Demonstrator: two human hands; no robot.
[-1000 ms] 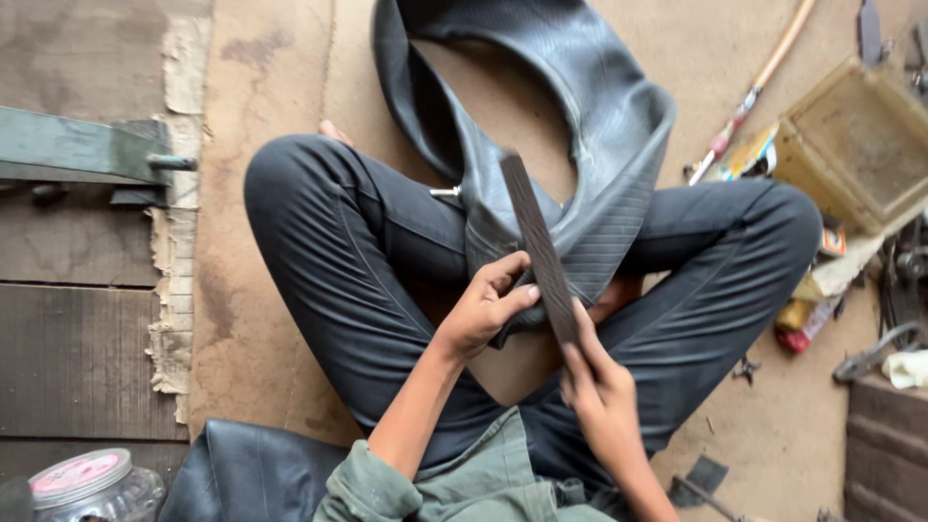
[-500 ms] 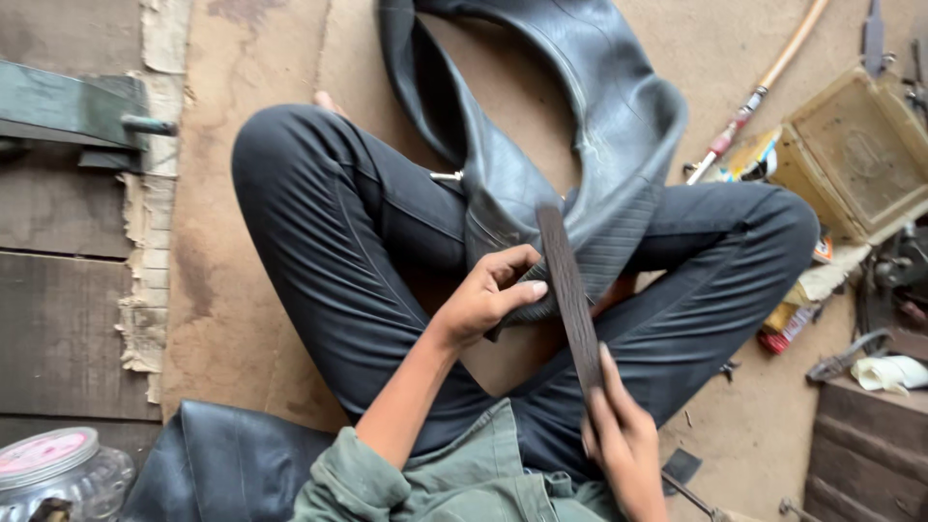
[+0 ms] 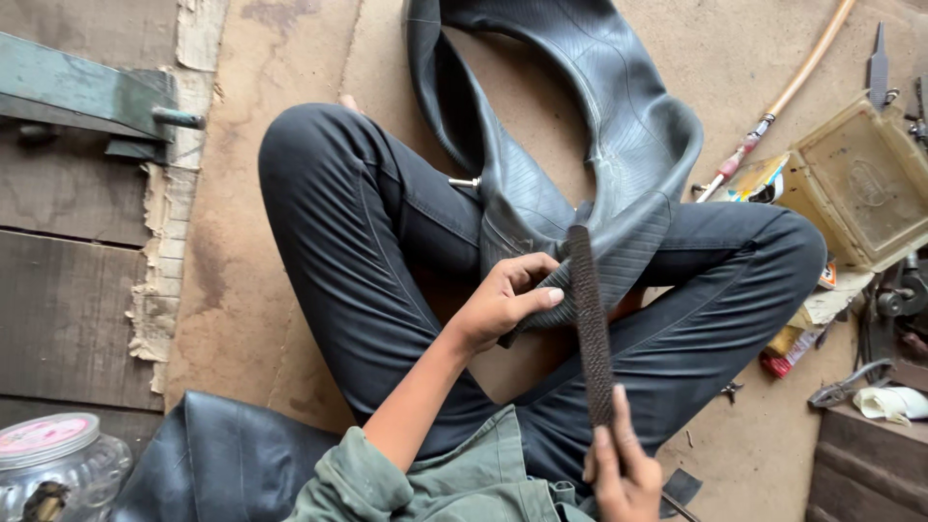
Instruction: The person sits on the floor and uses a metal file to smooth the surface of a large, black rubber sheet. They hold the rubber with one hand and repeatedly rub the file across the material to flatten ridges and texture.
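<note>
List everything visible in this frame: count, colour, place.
inner tube: 1, black, draped over the lap and floor ahead
rasp: 1, dark, against the tube fold
glass jar: 1, clear with pink lid, bottom left
plastic box: 1, yellowish, right
hose: 1, tan, top right
metal bar: 1, green, top left
pliers: 1, grey, right edge
left hand: pinching the tube fold
right hand: gripping the rasp's lower end

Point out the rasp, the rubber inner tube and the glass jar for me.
rasp (image 3: 588,319), head view, middle of its rough blade.
rubber inner tube (image 3: 633,116), head view, broad right-hand bend.
glass jar (image 3: 43,435), head view, its pink lid, bottom left corner.
</note>
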